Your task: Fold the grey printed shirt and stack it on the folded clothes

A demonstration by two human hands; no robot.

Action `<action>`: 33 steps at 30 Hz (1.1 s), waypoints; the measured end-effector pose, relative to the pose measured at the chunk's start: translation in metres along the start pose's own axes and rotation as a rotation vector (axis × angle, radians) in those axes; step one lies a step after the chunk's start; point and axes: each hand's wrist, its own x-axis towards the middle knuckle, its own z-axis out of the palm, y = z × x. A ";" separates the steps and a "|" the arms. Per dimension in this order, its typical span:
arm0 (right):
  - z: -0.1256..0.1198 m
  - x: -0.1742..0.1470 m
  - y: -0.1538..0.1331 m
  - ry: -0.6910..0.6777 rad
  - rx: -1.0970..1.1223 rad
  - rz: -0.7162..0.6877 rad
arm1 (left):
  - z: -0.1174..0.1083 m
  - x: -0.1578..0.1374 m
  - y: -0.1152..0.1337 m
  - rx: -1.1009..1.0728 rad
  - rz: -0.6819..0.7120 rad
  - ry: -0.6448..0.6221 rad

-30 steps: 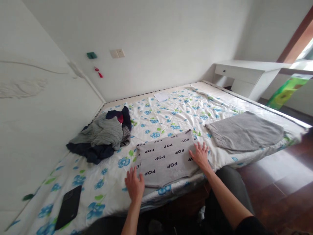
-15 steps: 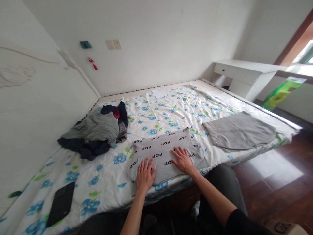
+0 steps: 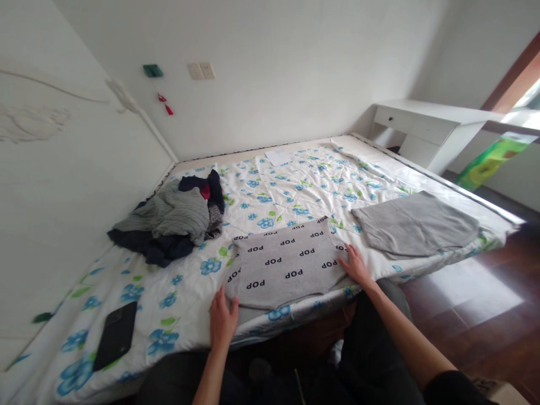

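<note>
A grey top point(image 3: 280, 270) printed with black "POP" lettering lies spread, partly folded, near the bed's front edge. My left hand point(image 3: 223, 319) is at its lower left corner, thumb apart from the fingers and the fingertips by the fabric's edge. At the right edge of the top rests my right hand point(image 3: 356, 265), fingers spread, touching the cloth. Neither hand grips anything that I can make out. To the right, a grey ribbed knit garment point(image 3: 415, 224) lies folded flat.
A heap of dark and grey clothes point(image 3: 169, 219) sits at the left on the flowered bedsheet point(image 3: 248, 188). A black phone point(image 3: 115, 336) lies at the front left. White paper point(image 3: 278, 156) is near the wall, and a white desk point(image 3: 422, 126) stands beyond the bed's right side.
My hands have moved off the top's middle and outward, the left to its lower left corner, the right to its right edge. The view has shifted slightly.
</note>
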 end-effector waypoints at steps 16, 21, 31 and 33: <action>-0.073 0.001 0.010 -0.702 0.353 0.269 | -0.067 0.005 0.016 -0.602 -0.473 -0.635; -0.071 0.003 0.006 -0.615 0.019 0.236 | -0.071 0.014 0.000 -0.417 -0.445 -0.606; -0.033 -0.081 -0.044 -0.070 -0.138 -0.235 | -0.030 -0.028 0.042 -0.086 0.163 -0.318; -0.023 -0.087 -0.059 -0.185 -0.020 -0.397 | -0.025 -0.028 0.052 -0.098 0.264 -0.405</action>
